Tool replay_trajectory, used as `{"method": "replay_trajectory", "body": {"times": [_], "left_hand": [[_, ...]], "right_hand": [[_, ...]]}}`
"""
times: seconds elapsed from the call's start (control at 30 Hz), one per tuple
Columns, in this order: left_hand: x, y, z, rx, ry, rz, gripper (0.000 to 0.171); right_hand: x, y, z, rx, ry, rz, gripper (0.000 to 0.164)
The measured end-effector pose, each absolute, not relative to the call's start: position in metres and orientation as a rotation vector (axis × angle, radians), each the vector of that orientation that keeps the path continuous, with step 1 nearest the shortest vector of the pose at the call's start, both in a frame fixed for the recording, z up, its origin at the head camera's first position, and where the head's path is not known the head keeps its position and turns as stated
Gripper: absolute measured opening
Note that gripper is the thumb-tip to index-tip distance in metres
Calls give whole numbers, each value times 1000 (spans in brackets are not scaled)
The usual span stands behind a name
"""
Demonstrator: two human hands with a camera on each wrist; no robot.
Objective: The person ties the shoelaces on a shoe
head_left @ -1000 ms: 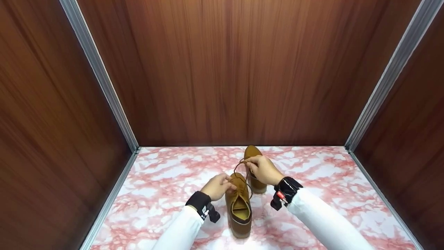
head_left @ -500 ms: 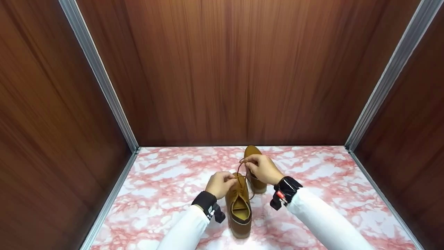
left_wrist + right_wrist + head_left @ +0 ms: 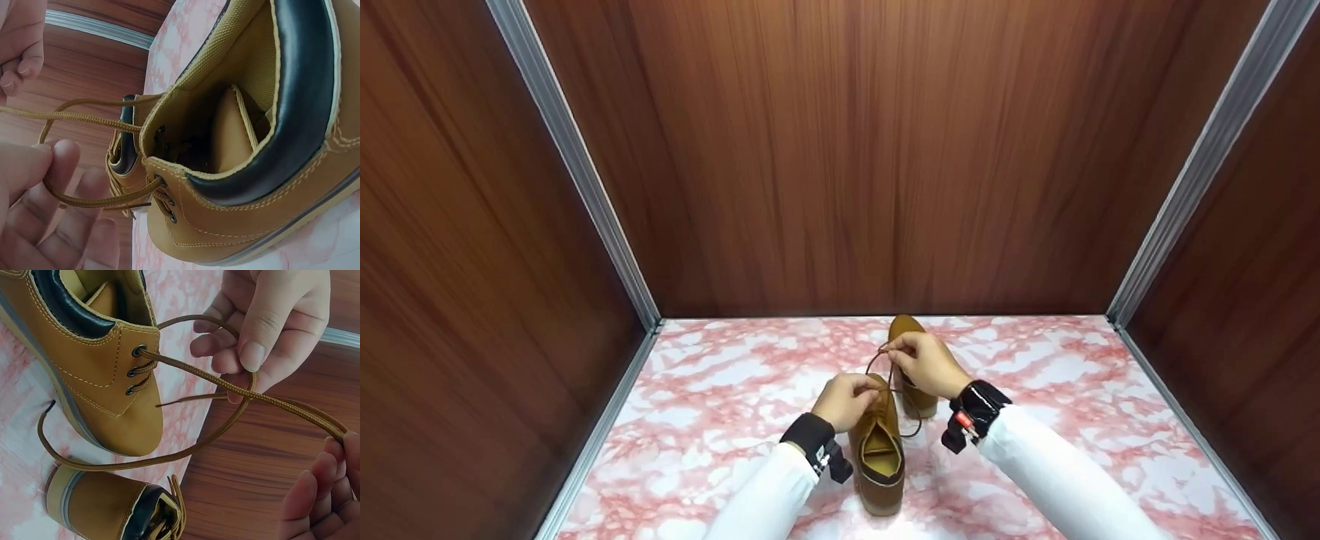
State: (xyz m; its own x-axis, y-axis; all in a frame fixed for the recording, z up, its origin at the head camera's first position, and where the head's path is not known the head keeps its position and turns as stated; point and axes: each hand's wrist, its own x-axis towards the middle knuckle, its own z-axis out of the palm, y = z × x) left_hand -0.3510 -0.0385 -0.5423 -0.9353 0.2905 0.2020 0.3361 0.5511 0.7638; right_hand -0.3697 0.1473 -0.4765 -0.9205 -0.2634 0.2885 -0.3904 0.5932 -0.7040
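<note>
A tan lace-up shoe with a black padded collar stands on the table, its toe pointing away. Above its front, my left hand pinches one brown shoelace between thumb and fingertips. My right hand, higher and further forward, pinches a doubled lace that runs taut from the top eyelet. In the right wrist view the left hand holds its strand where it crosses the doubled lace, with the right fingers at the lower right. A loose lace end hangs beside the shoe.
A matching tan shoe stands just beyond, to the right, partly behind my right hand. The tabletop has a pink and white marbled pattern. Brown wood-grain panels with metal corner strips enclose the back and sides.
My left hand has moved right and slightly forward over the shoe with the lace, toward my right hand. The right hand stays nearly still. The loose lace end has shifted to the right.
</note>
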Motion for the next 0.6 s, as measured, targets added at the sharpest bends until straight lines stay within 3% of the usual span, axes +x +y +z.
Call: {"method": "replay_trajectory", "body": {"times": [0.6], "left_hand": [[-351,-33,-544,-478,-2691,-1468,9]], "right_hand": [[-373,142,-476,594,-2673,1226,7]]}}
